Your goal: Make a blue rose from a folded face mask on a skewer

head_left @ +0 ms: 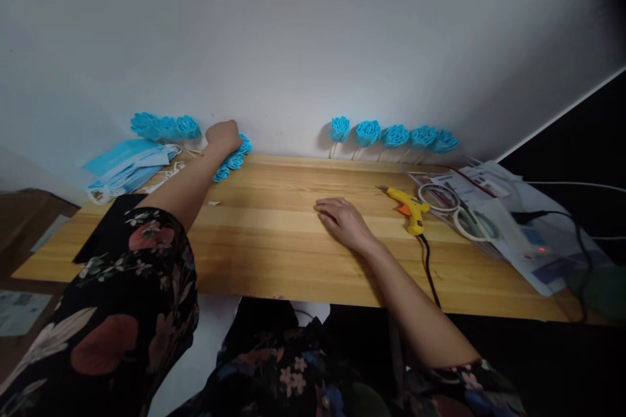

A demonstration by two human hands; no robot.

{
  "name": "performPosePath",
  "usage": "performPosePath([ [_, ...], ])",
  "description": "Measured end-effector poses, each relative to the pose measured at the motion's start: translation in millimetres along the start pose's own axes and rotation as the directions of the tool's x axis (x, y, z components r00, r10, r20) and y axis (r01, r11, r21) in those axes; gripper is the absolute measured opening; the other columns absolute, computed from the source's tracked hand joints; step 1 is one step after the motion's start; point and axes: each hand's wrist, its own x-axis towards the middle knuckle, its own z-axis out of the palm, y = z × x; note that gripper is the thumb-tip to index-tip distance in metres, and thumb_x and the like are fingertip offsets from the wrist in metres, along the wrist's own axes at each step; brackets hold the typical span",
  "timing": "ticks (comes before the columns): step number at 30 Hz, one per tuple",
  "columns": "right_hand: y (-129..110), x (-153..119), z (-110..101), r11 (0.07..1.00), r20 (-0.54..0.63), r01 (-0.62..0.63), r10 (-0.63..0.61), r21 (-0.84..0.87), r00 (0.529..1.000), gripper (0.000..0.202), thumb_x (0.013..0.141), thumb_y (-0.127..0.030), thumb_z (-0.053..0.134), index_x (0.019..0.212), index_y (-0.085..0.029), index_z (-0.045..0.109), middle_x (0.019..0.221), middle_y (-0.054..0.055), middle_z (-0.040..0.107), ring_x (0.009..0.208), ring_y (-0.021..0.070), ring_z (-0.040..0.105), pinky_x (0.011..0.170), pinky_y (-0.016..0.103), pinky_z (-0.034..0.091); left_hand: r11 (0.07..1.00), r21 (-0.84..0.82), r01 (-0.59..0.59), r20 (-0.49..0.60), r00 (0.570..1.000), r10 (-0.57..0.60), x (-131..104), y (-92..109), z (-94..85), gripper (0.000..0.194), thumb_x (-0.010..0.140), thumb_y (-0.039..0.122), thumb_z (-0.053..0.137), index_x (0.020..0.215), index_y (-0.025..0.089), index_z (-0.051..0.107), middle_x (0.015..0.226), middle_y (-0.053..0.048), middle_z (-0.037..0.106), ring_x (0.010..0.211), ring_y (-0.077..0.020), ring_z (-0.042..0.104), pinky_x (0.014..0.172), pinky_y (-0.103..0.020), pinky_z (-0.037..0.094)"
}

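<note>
My left hand [223, 137] reaches to the back of the table by the wall, its fingers curled down and mostly hidden. Against that hand and forearm is a cluster of blue artificial flowers [235, 161]; what the fingers hold, if anything, is hidden. My right hand [343, 220] lies palm down on the wooden table [278, 234], fingers stretched out, holding nothing. To its right rests a yellow hot glue gun [409, 208] with a black cord. Several blue flowers on pale sticks [368, 134] lean in a row against the wall.
More blue flowers [166, 127] stand at the back left, behind a pile of blue face masks [130, 166]. A black flat object [107, 228] lies under my left forearm. At right are scissors [476, 225], a tape roll [439, 197], papers [542, 273] and a power strip [518, 231] with cables.
</note>
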Motion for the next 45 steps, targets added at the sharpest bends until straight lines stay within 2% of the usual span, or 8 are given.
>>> performPosePath([
  [9, -1, 1, -3, 0.999, 0.011, 0.027, -0.027, 0.023, 1.0, 0.029, 0.107, -0.02, 0.063, 0.126, -0.019, 0.084, 0.137, 0.017, 0.083, 0.132, 0.0334, 0.076, 0.115, 0.059, 0.059, 0.986, -0.161, -0.038, -0.168, 0.986, 0.01, -5, -9, -14.2, 0.035, 0.092, 0.016, 0.06, 0.118, 0.018, 0.083, 0.127, -0.018, 0.081, 0.126, -0.04, 0.07, 0.105, -0.048, 0.055],
  [15, -1, -1, -3, 0.996, -0.008, -0.009, 0.009, 0.085, 1.0, 0.034, 0.107, -0.025, 0.063, 0.137, -0.022, 0.079, 0.142, 0.015, 0.081, 0.136, 0.0348, 0.074, 0.119, 0.062, 0.056, 0.968, -0.232, -0.098, -0.335, 0.942, 0.015, -35, 15, -71.2, 0.041, 0.097, 0.013, 0.052, 0.124, 0.017, 0.082, 0.127, -0.008, 0.082, 0.118, -0.0277, 0.07, 0.103, -0.04, 0.053],
  [20, -6, 3, -16, 0.945, -0.173, -0.094, 0.154, 0.312, 0.973, 0.094, 0.101, -0.047, 0.076, 0.182, -0.037, 0.028, 0.172, 0.016, 0.058, 0.156, 0.0381, 0.059, 0.121, 0.064, 0.056, 0.858, -0.344, -0.382, -0.395, 0.888, 0.237, -91, 47, -107.2, 0.04, 0.091, 0.011, 0.053, 0.117, 0.014, 0.084, 0.11, -0.008, 0.083, 0.098, -0.0232, 0.071, 0.091, -0.036, 0.054],
  [25, -28, 13, -25, 0.897, -0.262, -0.052, 0.183, 0.438, 0.948, 0.134, 0.089, -0.062, 0.085, 0.183, -0.043, -0.008, 0.185, 0.014, 0.039, 0.158, 0.0399, 0.056, 0.111, 0.058, 0.064, 0.634, -0.295, -0.714, -0.351, 0.699, 0.623, -174, 101, -63.7, 0.03, 0.091, 0.014, 0.057, 0.104, 0.022, 0.082, 0.109, -0.008, 0.082, 0.102, -0.0271, 0.076, 0.089, -0.041, 0.057],
  [31, -43, -17, -26, 0.963, -0.201, -0.123, 0.173, 0.24, 0.964, 0.077, 0.099, -0.032, 0.066, 0.173, -0.028, 0.046, 0.161, 0.016, 0.068, 0.144, 0.039, 0.07, 0.119, 0.059, 0.059, 0.388, -0.374, -0.842, -0.302, 0.506, 0.808, -216, 109, -1.9, 0.027, 0.108, 0.029, 0.06, 0.13, 0.029, 0.075, 0.127, -0.013, 0.081, 0.116, -0.0288, 0.076, 0.097, -0.045, 0.06],
  [34, -39, -54, -34, 0.978, -0.184, -0.138, 0.166, 0.158, 0.969, 0.077, 0.1, -0.025, 0.062, 0.175, -0.031, 0.044, 0.166, 0.015, 0.065, 0.151, 0.0373, 0.065, 0.123, 0.06, 0.057, 0.458, -0.385, -0.801, -0.347, 0.586, 0.733, -190, 60, -2.0, 0.044, 0.108, 0.038, 0.064, 0.151, 0.029, 0.066, 0.149, -0.013, 0.073, 0.141, -0.0314, 0.067, 0.12, -0.052, 0.053],
  [38, -34, -100, -33, 0.982, -0.18, -0.148, 0.167, 0.116, 0.969, 0.079, 0.103, -0.034, 0.069, 0.176, -0.033, 0.041, 0.166, 0.017, 0.063, 0.152, 0.0381, 0.064, 0.121, 0.062, 0.058, 0.836, -0.317, -0.448, -0.337, 0.877, 0.342, -133, -34, -11.8, 0.058, 0.104, 0.037, 0.066, 0.16, 0.023, 0.059, 0.164, -0.014, 0.063, 0.158, -0.0368, 0.051, 0.138, -0.056, 0.035],
  [45, -37, -119, -21, 0.994, -0.312, -0.087, 0.103, 0.064, 0.945, 0.079, 0.108, -0.039, 0.068, 0.179, -0.038, 0.034, 0.166, 0.016, 0.061, 0.152, 0.0388, 0.062, 0.118, 0.065, 0.059, 0.908, -0.42, 0.008, -0.138, 0.988, -0.073, -68, -123, 1.1, 0.067, 0.106, 0.042, 0.055, 0.166, 0.014, 0.051, 0.164, -0.022, 0.061, 0.149, -0.0366, 0.062, 0.125, -0.047, 0.05],
])
